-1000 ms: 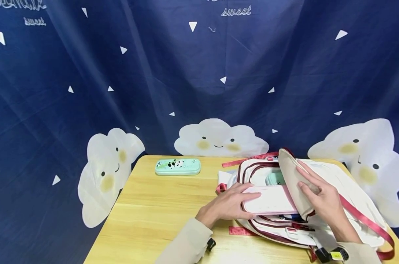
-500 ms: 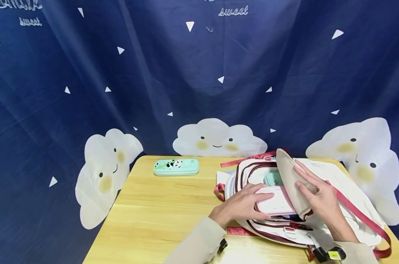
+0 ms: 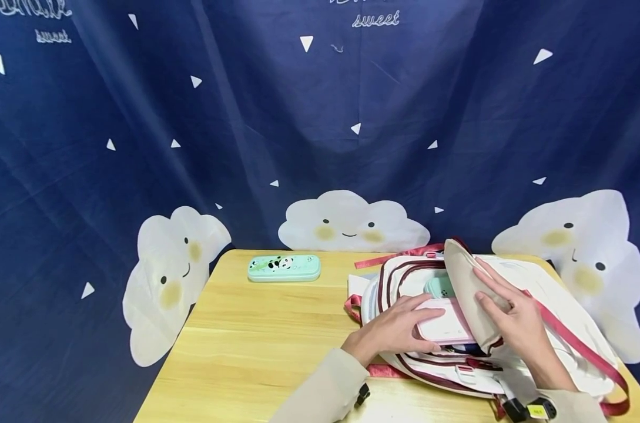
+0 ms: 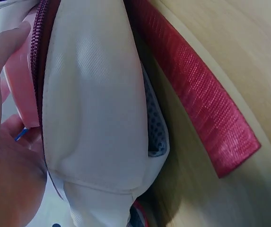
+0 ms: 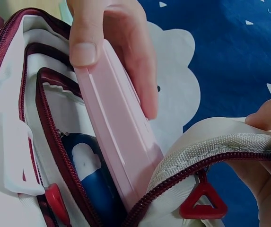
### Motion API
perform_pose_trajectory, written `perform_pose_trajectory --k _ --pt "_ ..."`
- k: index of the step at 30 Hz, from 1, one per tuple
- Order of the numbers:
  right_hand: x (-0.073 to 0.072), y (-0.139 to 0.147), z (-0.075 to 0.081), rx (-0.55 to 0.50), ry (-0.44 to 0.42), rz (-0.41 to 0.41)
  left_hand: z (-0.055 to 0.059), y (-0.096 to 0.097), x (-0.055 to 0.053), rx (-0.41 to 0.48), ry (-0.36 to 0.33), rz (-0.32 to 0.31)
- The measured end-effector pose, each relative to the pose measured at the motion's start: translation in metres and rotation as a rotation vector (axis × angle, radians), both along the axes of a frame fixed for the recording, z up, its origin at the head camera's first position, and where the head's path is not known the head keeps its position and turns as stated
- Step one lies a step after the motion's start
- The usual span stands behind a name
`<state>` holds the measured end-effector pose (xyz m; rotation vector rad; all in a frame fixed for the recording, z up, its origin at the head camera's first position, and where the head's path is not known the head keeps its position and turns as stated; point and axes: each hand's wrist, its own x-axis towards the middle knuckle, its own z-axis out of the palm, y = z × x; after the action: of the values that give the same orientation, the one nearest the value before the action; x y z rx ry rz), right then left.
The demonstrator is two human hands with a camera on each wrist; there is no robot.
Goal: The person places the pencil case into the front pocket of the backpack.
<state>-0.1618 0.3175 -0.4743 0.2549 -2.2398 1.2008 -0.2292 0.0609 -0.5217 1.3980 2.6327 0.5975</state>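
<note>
My left hand [image 3: 391,328] grips a pale pink pencil case [image 3: 446,322] by its left end, thumb on one side and fingers on the other. The case's right end is tucked behind the raised flap of a white backpack [image 3: 552,323] with dark red zips. With thumb and fingers, my right hand [image 3: 518,320] holds that cream flap [image 3: 470,294] up. Inside the open pocket sits a mint case [image 3: 439,286], partly covered. A dark blue object with a white patch [image 5: 90,168] lies beside the pink case in the right wrist view.
A mint pencil case with a panda print [image 3: 284,268] lies at the back left of the wooden table [image 3: 245,346]. Red straps [image 3: 579,346] trail from the backpack. A dark blue curtain with clouds [image 3: 320,117] hangs behind.
My left hand has moved right, sliding the pink pencil case further behind the flap and into the backpack. My right hand still holds the flap in about the same place.
</note>
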Motion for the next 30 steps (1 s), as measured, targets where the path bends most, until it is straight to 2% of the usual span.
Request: perform_pose_trajectory --k 7,14,18,25,27,30 --pt "0.000 0.002 -0.002 -0.006 -0.014 -0.006 -0.002 -0.012 -0.001 0.046 -0.012 0.031" --pt "0.000 0.002 -0.001 -0.011 -0.015 -0.004 0.000 -0.023 0.008 0.096 0.012 0.116" --pt "0.001 0.002 0.000 -0.010 -0.013 -0.002 -0.002 -0.027 0.014 0.132 0.079 0.149" --pt "0.001 0.001 0.000 -0.006 -0.009 0.002 -0.011 -0.030 0.017 0.234 0.279 0.180" --pt "0.002 0.001 0.000 -0.006 -0.009 0.001 -0.012 -0.031 0.018 0.237 0.305 0.185" --pt "0.002 0.001 0.000 -0.006 -0.009 0.000 -0.012 -0.031 0.019 0.229 0.296 0.190"
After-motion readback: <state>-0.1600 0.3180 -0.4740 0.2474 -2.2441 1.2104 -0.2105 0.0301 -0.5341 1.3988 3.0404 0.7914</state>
